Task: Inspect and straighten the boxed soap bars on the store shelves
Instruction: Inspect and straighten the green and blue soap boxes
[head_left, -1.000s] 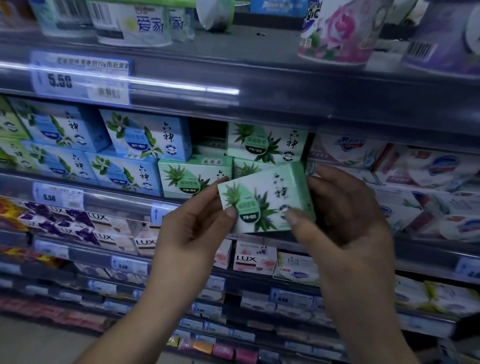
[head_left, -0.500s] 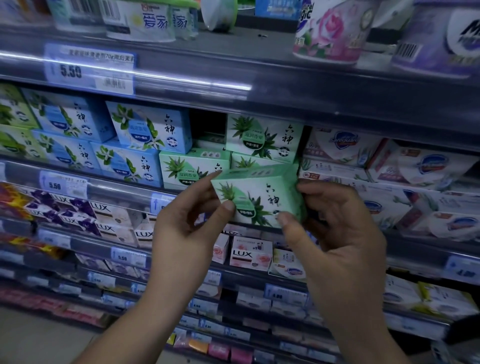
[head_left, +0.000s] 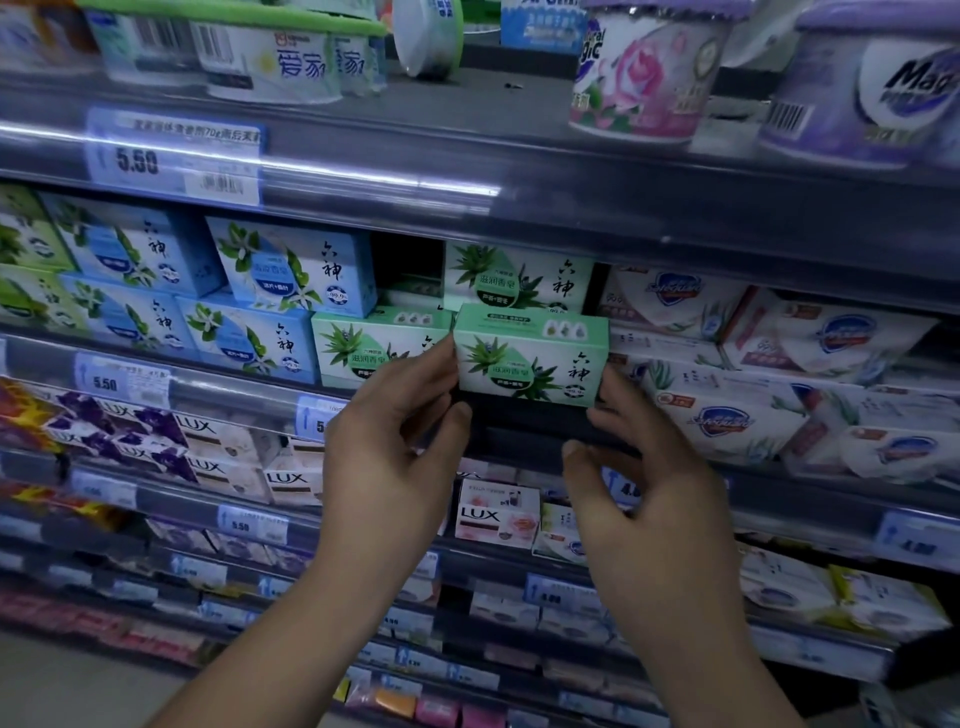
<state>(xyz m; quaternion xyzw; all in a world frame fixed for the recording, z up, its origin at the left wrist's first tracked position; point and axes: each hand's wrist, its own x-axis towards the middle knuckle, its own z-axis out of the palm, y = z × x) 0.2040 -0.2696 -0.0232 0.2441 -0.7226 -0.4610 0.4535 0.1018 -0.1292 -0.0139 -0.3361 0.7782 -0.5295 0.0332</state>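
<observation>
A green aloe soap box (head_left: 530, 358) stands upright and level at the front edge of the middle shelf (head_left: 519, 426), label facing me. My left hand (head_left: 400, 447) has its fingertips against the box's left end, with the thumb just under its lower left corner. My right hand (head_left: 644, 467) touches the box's lower right corner with its fingertips, while its thumb hangs free below. Another green aloe box (head_left: 374, 348) sits to the left, and a third (head_left: 519, 280) stands behind and above. Blue soap boxes (head_left: 291, 270) are stacked further left.
White soap packs (head_left: 727, 410) lie jumbled on the right of the same shelf. LUX boxes (head_left: 218, 457) fill the shelf below, with price tags (head_left: 122, 382) along the rails. Air-freshener tubs (head_left: 644, 73) stand on the top shelf.
Both hands carried the green box up and back from in front of the shelf to its front edge and levelled it. The thumbs have come off its front face.
</observation>
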